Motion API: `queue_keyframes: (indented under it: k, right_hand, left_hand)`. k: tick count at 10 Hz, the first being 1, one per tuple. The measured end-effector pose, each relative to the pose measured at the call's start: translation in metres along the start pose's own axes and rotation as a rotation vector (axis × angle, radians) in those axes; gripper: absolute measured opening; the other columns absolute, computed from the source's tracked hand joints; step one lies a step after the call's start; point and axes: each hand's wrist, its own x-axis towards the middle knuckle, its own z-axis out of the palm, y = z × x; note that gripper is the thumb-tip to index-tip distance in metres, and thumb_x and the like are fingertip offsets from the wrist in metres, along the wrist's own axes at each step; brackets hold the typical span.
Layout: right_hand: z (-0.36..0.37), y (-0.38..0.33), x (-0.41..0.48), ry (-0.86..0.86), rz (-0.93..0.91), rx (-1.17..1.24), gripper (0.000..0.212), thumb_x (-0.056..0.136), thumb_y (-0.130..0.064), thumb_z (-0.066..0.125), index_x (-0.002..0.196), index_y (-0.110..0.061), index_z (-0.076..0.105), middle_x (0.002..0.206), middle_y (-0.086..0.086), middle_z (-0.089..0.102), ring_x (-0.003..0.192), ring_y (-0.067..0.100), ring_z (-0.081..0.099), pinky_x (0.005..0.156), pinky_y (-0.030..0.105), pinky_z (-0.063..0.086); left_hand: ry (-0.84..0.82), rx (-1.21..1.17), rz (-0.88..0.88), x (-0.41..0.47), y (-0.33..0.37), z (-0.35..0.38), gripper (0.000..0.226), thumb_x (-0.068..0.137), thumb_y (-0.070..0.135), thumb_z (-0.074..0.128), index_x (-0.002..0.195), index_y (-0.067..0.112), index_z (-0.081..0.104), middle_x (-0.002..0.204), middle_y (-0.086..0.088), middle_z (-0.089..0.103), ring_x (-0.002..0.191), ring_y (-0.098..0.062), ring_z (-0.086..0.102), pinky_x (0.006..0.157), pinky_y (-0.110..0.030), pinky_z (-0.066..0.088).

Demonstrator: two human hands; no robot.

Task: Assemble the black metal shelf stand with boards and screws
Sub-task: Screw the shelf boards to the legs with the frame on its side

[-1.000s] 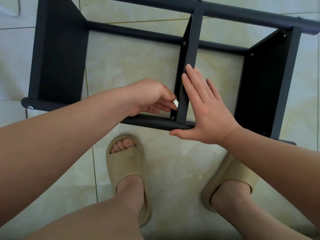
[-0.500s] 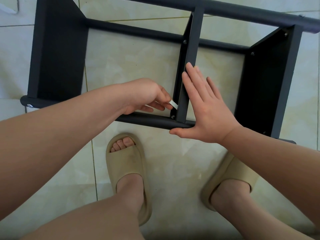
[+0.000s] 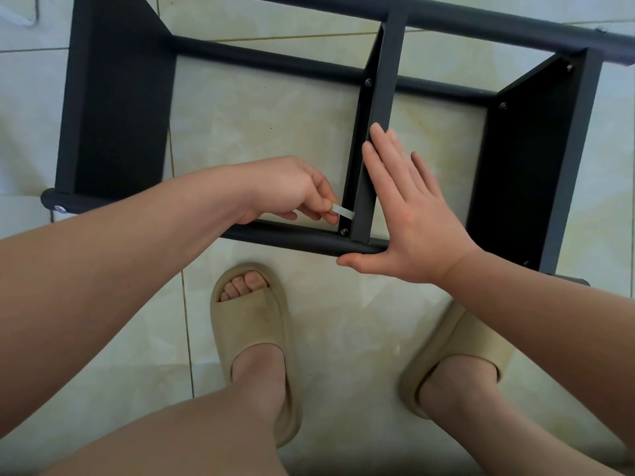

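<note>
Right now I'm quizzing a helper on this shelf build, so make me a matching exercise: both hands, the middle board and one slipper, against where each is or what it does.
Things:
1. left hand
2. right hand
3. middle board
4. left slipper

Places or states:
a. on the tile floor
b. flat against the middle board
c. pinching a small silvery tool
d. on edge between the black tubes

Pairs: 1-c, 2-b, 3-d, 4-a

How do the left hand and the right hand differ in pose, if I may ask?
Left hand curls its fingers; right hand holds them straight. Left hand pinches a small silvery tool; right hand rests flat against the middle board. Both meet at its near end.
</note>
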Motion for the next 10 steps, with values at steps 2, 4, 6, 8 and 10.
queue_keyframes:
  k: [2, 4, 6, 8, 10]
  right_hand:
    - [-0.001, 0.000, 0.000, -0.005, 0.000, -0.010, 0.127, 0.073, -0.082, 0.055, 0.161, -0.004, 0.006, 0.170, 0.009, -0.005, 0.156, 0.026, -0.006, 0.124, 0.056, 0.011]
    - [0.003, 0.003, 0.000, 0.012, -0.017, -0.007, 0.127, 0.073, -0.083, 0.055, 0.161, -0.005, 0.007, 0.170, 0.008, -0.004, 0.157, 0.025, -0.006, 0.124, 0.056, 0.011]
    - [-0.008, -0.002, -0.002, -0.112, 0.004, -0.100, 0.136, 0.068, -0.096, 0.039, 0.161, -0.009, -0.006, 0.167, 0.003, -0.020, 0.154, 0.019, -0.017, 0.125, 0.054, -0.004]
    - [-0.054, 0.010, 0.004, -0.083, 0.052, -0.053, 0.102, 0.085, -0.083, 0.032, 0.162, -0.021, 0.007, 0.170, -0.004, 0.001, 0.156, 0.015, 0.003, 0.126, 0.042, -0.004]
    - [-0.112, 0.044, 0.064, 0.102, 0.287, -0.016, 0.071, 0.097, -0.042, 0.058, 0.157, -0.020, 0.028, 0.156, 0.007, 0.039, 0.148, 0.027, 0.028, 0.120, 0.046, 0.017]
  left_hand:
    - [-0.026, 0.072, 0.030, -0.001, -0.001, -0.002, 0.013, 0.095, 0.011, 0.062, 0.091, 0.018, 0.072, 0.085, 0.012, 0.075, 0.092, -0.006, 0.062, 0.086, -0.030, 0.045]
    - [-0.009, 0.121, 0.044, -0.001, -0.003, 0.002, 0.017, 0.092, 0.011, 0.064, 0.084, 0.021, 0.075, 0.078, 0.015, 0.073, 0.076, 0.000, 0.058, 0.071, -0.022, 0.038]
    - [0.197, 0.354, 0.003, -0.013, 0.011, -0.007, 0.015, 0.085, 0.020, 0.064, 0.075, 0.019, 0.075, 0.080, -0.004, 0.065, 0.073, -0.021, 0.055, 0.064, -0.031, 0.042]
    - [0.376, 0.402, 0.079, -0.047, 0.038, -0.061, 0.010, 0.086, 0.031, 0.073, 0.077, 0.028, 0.075, 0.090, 0.005, 0.071, 0.088, -0.016, 0.064, 0.079, -0.032, 0.053]
    - [0.714, 0.346, 0.336, -0.025, 0.095, -0.096, 0.019, 0.098, 0.032, 0.057, 0.082, 0.023, 0.059, 0.082, 0.003, 0.058, 0.076, -0.020, 0.053, 0.063, -0.032, 0.039]
